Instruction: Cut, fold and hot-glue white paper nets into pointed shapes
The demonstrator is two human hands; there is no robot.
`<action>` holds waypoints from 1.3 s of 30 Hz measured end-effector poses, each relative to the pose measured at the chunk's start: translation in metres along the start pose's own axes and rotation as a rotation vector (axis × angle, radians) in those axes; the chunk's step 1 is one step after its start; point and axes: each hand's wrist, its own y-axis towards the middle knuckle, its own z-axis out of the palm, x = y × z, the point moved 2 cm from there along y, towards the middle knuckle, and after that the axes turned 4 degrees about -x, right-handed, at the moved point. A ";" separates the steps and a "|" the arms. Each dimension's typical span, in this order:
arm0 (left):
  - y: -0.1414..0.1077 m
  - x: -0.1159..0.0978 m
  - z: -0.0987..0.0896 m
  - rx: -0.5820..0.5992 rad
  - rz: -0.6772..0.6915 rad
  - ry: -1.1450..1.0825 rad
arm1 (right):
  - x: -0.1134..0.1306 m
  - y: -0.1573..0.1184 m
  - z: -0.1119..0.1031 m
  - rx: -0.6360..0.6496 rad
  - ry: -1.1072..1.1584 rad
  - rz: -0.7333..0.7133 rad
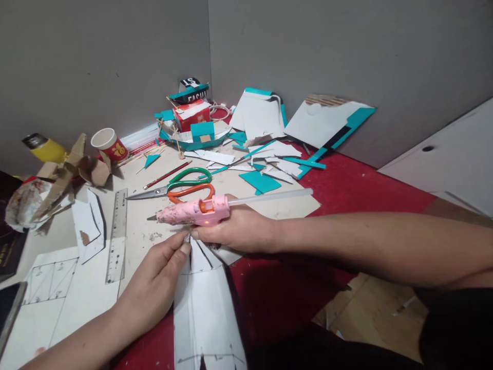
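My left hand [159, 272] is closed, thumb and fingers pinching the narrow top end of a white folded cardboard piece [204, 303]. That piece has slits near its tip and hangs down over the red table edge. A pink glue gun [192, 211] is in my right hand [241, 228], its metal nozzle pointing left and a clear glue stick coming out of its back. My right fingertips also touch the tip of the cardboard beside my left fingers. Green and orange scissors [173, 191] lie just behind the gun.
A clear ruler [116, 236], a pencil [167, 174], a paper cup [110, 144] and a yellow bottle [44, 148] are on the table. Cardboard scraps [262, 182] and a teal cardboard boat [200, 136] lie toward the grey walls. A dark device [10, 313] is at left.
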 end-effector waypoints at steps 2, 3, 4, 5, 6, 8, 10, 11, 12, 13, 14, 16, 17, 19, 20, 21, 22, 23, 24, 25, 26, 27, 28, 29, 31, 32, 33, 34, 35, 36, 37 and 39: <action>0.000 -0.001 0.000 0.008 -0.001 -0.019 | 0.000 0.000 0.001 0.027 -0.023 0.004; 0.000 -0.001 0.001 0.020 -0.001 -0.030 | 0.000 0.000 0.001 0.039 -0.034 0.003; 0.000 -0.002 0.001 0.034 -0.006 -0.039 | 0.000 0.000 0.001 0.050 -0.044 0.005; 0.000 -0.002 0.002 0.048 -0.013 -0.046 | 0.000 -0.001 0.002 0.054 -0.054 0.021; 0.000 -0.003 0.002 0.055 -0.021 -0.050 | -0.001 -0.001 0.002 0.047 -0.065 0.053; 0.001 -0.004 0.002 0.054 -0.034 -0.058 | -0.001 -0.002 0.002 0.032 -0.075 0.100; 0.001 -0.005 0.003 0.047 -0.057 -0.065 | -0.001 -0.003 0.003 0.062 -0.058 0.061; 0.001 -0.005 0.003 0.039 -0.072 -0.071 | 0.000 -0.002 0.004 0.087 -0.036 0.022; 0.001 -0.005 0.003 0.031 -0.089 -0.079 | 0.001 -0.002 0.004 0.114 -0.013 -0.014; 0.001 -0.004 0.003 0.021 -0.105 -0.089 | 0.002 -0.001 0.005 0.137 0.006 -0.039; 0.001 -0.004 0.003 0.010 -0.118 -0.100 | 0.003 0.000 0.005 0.147 0.021 -0.051; 0.000 -0.001 0.004 0.000 -0.139 -0.122 | 0.005 0.001 0.004 0.155 0.035 -0.054; -0.001 0.000 0.004 -0.001 -0.144 -0.127 | 0.005 0.002 0.004 0.156 0.034 -0.047; -0.001 0.002 0.003 -0.024 -0.146 -0.103 | 0.006 0.002 0.003 0.150 0.031 -0.031; -0.001 0.002 0.002 -0.046 -0.143 -0.079 | 0.006 0.001 0.003 0.143 0.030 -0.026; -0.001 0.003 0.001 -0.067 -0.138 -0.056 | 0.006 0.001 0.002 0.138 0.029 -0.024; 0.000 0.002 0.001 -0.076 -0.129 -0.039 | 0.006 0.000 0.002 0.133 0.030 -0.028; 0.000 0.001 0.000 -0.071 -0.117 -0.029 | 0.007 0.000 0.002 0.133 0.031 -0.038; 0.001 0.000 0.001 -0.048 -0.100 -0.024 | 0.007 -0.001 0.002 0.137 0.027 -0.046; 0.002 -0.001 0.001 -0.012 -0.076 -0.019 | 0.007 -0.001 0.002 0.137 0.019 -0.053; 0.003 -0.003 0.001 0.027 -0.046 -0.006 | 0.006 -0.001 0.002 0.136 0.005 -0.057; 0.003 -0.004 0.001 0.064 -0.012 0.015 | 0.006 -0.001 0.001 0.132 -0.016 -0.054; 0.004 -0.006 0.001 0.097 0.027 0.042 | 0.005 -0.001 0.001 0.124 -0.041 -0.043; 0.004 -0.008 0.000 0.128 0.069 0.073 | 0.004 -0.001 0.001 0.112 -0.066 -0.027; 0.004 -0.011 -0.003 0.176 0.136 0.147 | 0.002 0.000 0.000 0.079 -0.097 -0.007; 0.004 -0.012 -0.005 0.188 0.160 0.187 | 0.002 0.000 -0.001 0.063 -0.106 -0.004; 0.004 -0.012 -0.007 0.187 0.177 0.226 | 0.001 0.000 -0.002 0.047 -0.110 -0.009; 0.004 -0.012 -0.009 0.178 0.187 0.262 | 0.001 0.000 -0.002 0.037 -0.115 -0.022; 0.004 -0.012 -0.010 0.160 0.196 0.295 | 0.002 0.000 -0.002 0.034 -0.119 -0.036; 0.004 -0.011 -0.011 0.138 0.208 0.327 | 0.002 0.000 -0.003 0.039 -0.121 -0.049; 0.004 -0.010 -0.012 0.120 0.221 0.360 | 0.002 0.001 -0.002 0.047 -0.117 -0.062; 0.003 -0.009 -0.010 0.103 0.256 0.430 | 0.001 0.001 -0.002 0.071 -0.093 -0.090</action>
